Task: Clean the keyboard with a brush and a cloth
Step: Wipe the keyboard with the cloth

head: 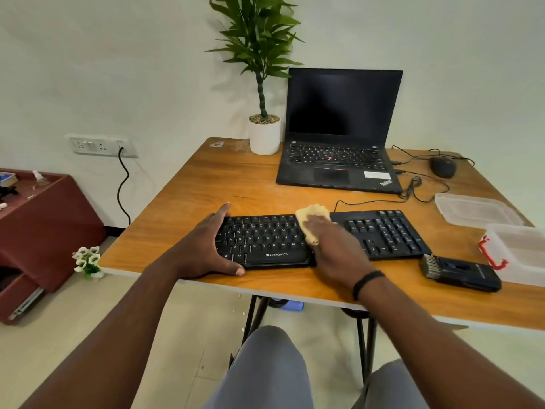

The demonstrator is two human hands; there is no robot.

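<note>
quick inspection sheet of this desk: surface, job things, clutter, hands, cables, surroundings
surface: wooden table, faint smudges near the pot
job's things: black keyboard at front edge; yellow cloth on its keys; brush lying right of it
clutter: laptop, mouse, potted plant, clear box and lid
hands: left hand steadies the keyboard's left end; right hand presses the cloth
cables: black cable loops beside the laptop
surroundings: wall socket, red cabinet
</note>
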